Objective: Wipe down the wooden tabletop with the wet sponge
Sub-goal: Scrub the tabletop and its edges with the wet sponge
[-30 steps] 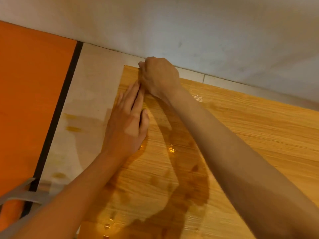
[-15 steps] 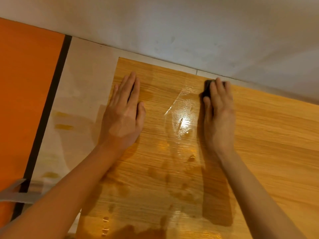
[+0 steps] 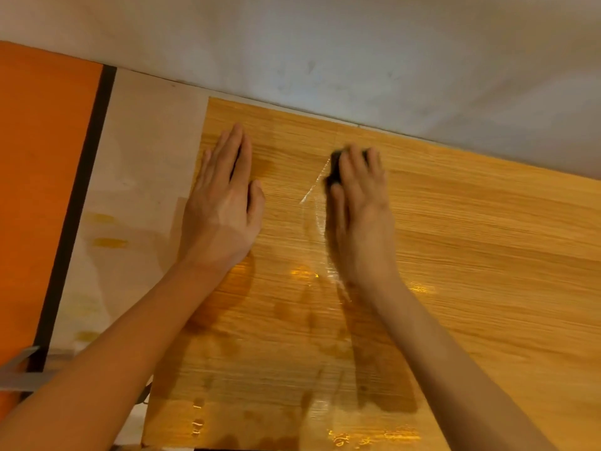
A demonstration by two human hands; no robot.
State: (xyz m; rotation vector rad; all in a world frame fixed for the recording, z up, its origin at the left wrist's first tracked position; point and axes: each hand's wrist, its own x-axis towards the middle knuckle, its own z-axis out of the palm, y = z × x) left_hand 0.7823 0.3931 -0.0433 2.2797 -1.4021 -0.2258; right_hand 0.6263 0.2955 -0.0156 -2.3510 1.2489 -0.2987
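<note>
Head view, looking down on a wooden tabletop (image 3: 471, 255) set against a pale grey wall (image 3: 357, 43). At ten o'clock of centre, left hand (image 3: 224, 206) flat on the wood near the board's left edge, palm down, fingers straight and held together, thumb apart, gripping nothing. At about one o'clock, right hand (image 3: 361, 203) pressed palm down over a dark sponge (image 3: 335, 169), fingers slightly spread on top of it, only the sponge's dark far-left corner showing past the fingertips and beside the index finger. Between the hands, a shiny curved wet streak (image 3: 320, 219) running toward six o'clock, with glints and darker damp patches lower on the wood. At nine o'clock, beige floor (image 3: 143, 157) beside the table, then a black strip (image 3: 81, 196) and an orange surface (image 3: 39, 174). No containers, labels or readable writing visible.
</note>
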